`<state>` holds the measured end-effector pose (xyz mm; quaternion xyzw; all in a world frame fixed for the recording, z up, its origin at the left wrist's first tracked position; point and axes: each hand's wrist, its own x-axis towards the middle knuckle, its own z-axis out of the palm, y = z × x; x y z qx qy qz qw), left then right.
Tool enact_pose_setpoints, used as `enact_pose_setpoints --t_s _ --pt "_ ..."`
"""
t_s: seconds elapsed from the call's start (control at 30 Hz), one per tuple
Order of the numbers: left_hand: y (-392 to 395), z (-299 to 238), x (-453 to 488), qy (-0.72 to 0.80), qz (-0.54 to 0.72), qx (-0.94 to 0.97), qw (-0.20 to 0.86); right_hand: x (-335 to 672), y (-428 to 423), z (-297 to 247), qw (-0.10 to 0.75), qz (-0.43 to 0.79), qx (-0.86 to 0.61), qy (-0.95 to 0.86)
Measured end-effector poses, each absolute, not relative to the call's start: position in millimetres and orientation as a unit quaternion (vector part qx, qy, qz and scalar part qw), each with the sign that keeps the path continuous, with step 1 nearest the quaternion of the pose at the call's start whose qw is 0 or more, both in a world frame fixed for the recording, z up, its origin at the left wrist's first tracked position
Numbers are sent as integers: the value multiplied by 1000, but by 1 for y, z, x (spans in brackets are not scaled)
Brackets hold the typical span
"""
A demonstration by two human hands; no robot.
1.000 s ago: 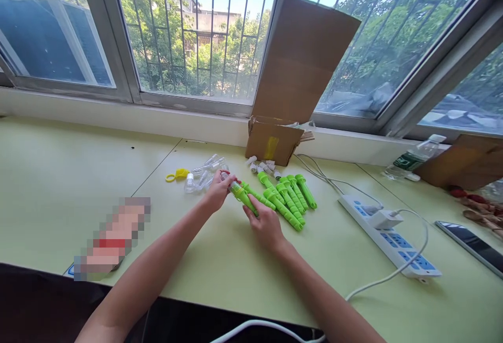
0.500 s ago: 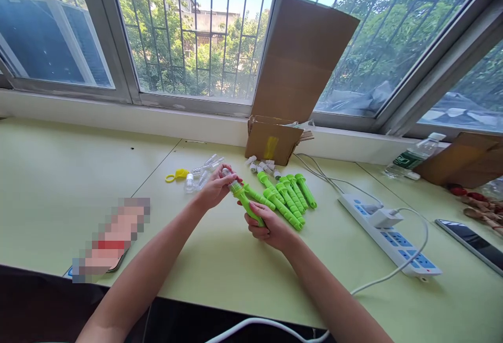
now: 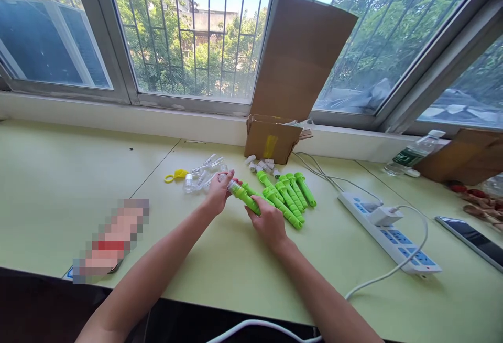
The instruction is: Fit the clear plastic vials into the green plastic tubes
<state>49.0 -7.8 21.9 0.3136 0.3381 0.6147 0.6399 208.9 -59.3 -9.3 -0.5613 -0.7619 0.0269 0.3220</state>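
Note:
My right hand [image 3: 268, 221] is wrapped round the lower end of a bright green plastic tube [image 3: 244, 196], which slants up to the left. At its upper end sits a clear plastic cap [image 3: 231, 185], and my left hand [image 3: 219, 194] is closed round that cap, hiding much of it. Several similar green tubes [image 3: 288, 199] lie in a loose bunch just right of my hands. Behind my left hand are several loose clear caps [image 3: 202, 172] and a yellow piece with a ring [image 3: 176, 175]. Small white parts [image 3: 262, 164] lie scattered behind the tubes.
An open cardboard box [image 3: 271, 141] stands against the window sill. To the right are a white power strip [image 3: 389, 233] with plugged-in cables, a phone [image 3: 471, 240] and a water bottle [image 3: 414, 154]. A blurred-out phone-like object [image 3: 112, 243] lies at left.
My right hand has turned over on the green tube, its back now facing up. My left hand has shifted slightly, covering more of the clear cap.

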Motion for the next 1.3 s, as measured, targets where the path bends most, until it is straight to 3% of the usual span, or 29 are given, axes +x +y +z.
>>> enact_pose_setpoints --t_s 0.13,0.27,0.57,0.8,0.93,1.07,1.2,1.3 --pt "-11 23 52 303 635 311 639 207 -61 -8 259 -3 -578 -774" --pt "-12 23 52 288 637 309 645 204 -63 -4 243 61 -591 -767" --pt "-14 33 45 286 605 350 655 197 -70 10 345 392 -471 -711" --pt "-15 42 36 215 576 390 686 197 -78 18 273 713 -398 -508" --pt "-18 49 33 180 561 405 699 197 -79 17 241 779 -345 -465" --pt "-18 48 36 200 587 398 676 191 -78 10 290 673 -408 -544" --pt "-16 43 44 247 632 367 636 193 -70 2 370 296 -526 -706" --pt "-18 40 51 268 654 346 617 200 -64 -2 348 88 -568 -740"
